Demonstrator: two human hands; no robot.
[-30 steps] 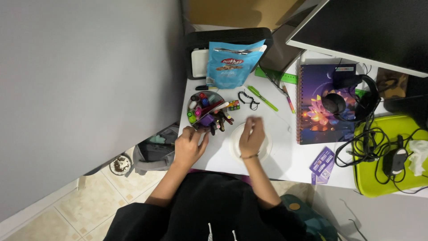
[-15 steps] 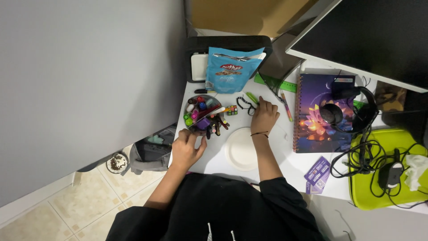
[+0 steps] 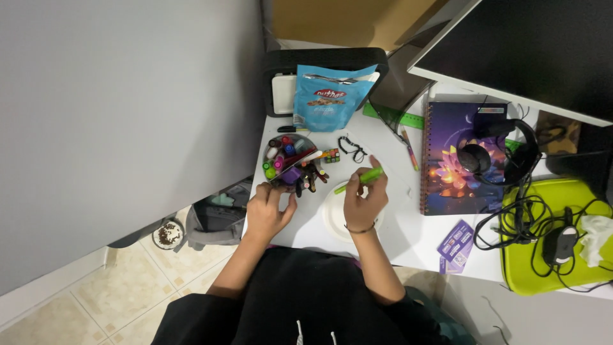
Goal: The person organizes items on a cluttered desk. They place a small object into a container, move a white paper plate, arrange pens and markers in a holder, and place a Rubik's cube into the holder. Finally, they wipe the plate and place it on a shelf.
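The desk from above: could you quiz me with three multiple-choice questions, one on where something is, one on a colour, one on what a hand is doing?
1. Where do the headphones lie?
A on the purple notebook
B in the round marker holder
C on the blue snack bag

2. What colour is the pen in the right hand?
A red
B green
C black

3. What is the left hand doing?
A holding the pen
B resting at the desk edge by the marker holder
C lifting the white plate

Answers: 1 A, they sit on its cover; 2 B, bright green; 3 B, it holds nothing visible.
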